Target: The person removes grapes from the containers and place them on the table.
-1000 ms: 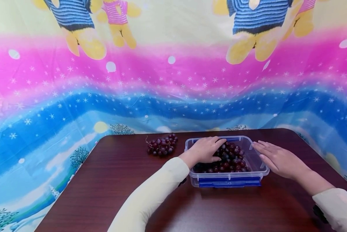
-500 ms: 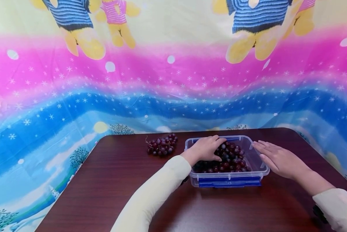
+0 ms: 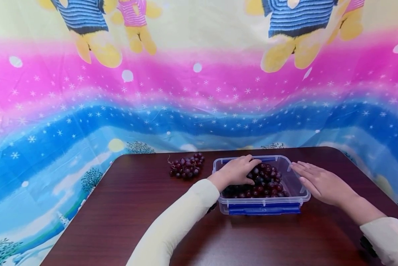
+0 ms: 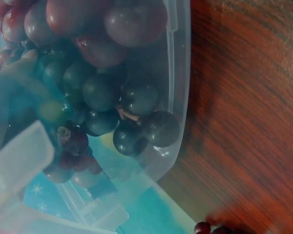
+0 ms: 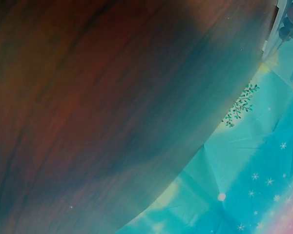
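A clear plastic box [image 3: 263,200] with blue clips holds dark red grapes [image 3: 263,181]. My left hand [image 3: 237,170] reaches over its left side and lies on the grapes, thumb and fingers spread; its fingertips are partly hidden. With its fingers straight, my right hand [image 3: 323,183] rests its fingertips at the box's right rim. In the left wrist view, grapes [image 4: 101,92] show through the clear wall of the box [image 4: 183,73]. The right wrist view catches only a corner of the box [image 5: 271,41] and no hand.
A loose bunch of grapes [image 3: 186,167] lies on the dark wooden table [image 3: 135,207], left of the box. Behind the table hangs a colourful printed cloth [image 3: 199,88] with snowflakes and bears. The table's rounded back edge meets it.
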The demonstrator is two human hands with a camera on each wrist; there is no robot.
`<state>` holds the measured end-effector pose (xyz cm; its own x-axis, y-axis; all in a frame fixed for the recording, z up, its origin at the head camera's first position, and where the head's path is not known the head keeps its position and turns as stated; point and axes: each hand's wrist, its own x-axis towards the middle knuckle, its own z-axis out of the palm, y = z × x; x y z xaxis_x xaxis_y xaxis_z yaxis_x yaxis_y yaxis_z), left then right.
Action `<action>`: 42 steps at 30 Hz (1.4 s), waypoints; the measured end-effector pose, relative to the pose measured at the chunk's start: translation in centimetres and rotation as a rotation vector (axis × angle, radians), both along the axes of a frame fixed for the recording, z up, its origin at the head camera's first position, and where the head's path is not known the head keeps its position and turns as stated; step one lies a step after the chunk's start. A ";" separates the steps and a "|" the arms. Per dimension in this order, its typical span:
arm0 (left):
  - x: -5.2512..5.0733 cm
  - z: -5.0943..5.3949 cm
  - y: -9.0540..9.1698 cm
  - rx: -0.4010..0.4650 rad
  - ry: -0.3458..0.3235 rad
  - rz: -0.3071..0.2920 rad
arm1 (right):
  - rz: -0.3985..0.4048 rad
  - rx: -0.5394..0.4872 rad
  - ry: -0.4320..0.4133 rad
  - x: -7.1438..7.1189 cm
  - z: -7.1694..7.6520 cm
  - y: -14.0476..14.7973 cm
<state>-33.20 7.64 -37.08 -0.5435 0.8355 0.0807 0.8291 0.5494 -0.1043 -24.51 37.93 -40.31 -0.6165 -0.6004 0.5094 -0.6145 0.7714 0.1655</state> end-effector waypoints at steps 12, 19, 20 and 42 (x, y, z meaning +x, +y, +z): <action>-0.1 -0.2 0.1 0.024 -0.055 0.004 | -0.014 0.003 -0.019 0.0 -0.1 0.0; -0.2 -0.1 0.3 0.012 -0.058 0.022 | -0.004 -0.002 -0.012 0.0 0.0 -0.1; -0.2 -0.1 0.4 0.007 -0.054 0.025 | -0.002 -0.002 -0.010 0.0 0.0 -0.1; 0.6 0.1 0.5 0.017 0.023 -0.053 | -0.034 0.009 -0.019 0.2 0.0 -0.2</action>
<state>-32.65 8.11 -37.00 -0.4965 0.8614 0.1066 0.8545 0.5067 -0.1145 -24.33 37.72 -40.28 -0.6462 -0.5834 0.4920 -0.5911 0.7904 0.1608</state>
